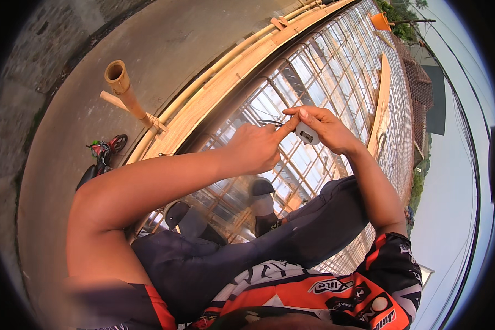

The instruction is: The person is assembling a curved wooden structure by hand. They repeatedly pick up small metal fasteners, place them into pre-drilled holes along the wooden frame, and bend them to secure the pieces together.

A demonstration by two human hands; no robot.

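Inspecting remotely, I cannot tell whether the curled left grip (pixel 256 147) holds anything; fingers (pixel 287 128) partly cover the pale-grey, dark-slotted block (pixel 308 132) clasped in the right grip (pixel 329 128).

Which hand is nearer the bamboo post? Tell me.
Left. In the picture, the left hand is right of the post; the right hand is farther right.

Right hand (pixel 331 129), one: fingers and thumb around a small grey-white object (pixel 307 134), dark slot showing. Left hand (pixel 256 147), one: index finger extended to the object, contact perhaps made, too fine to tell. Below: steel bar grid (pixel 344 47). Alongside: timber plank (pixel 225 82), upright bamboo post (pixel 125 93). Beyond: motorcycle (pixel 101 155), red and black; orange bucket (pixel 379 22).
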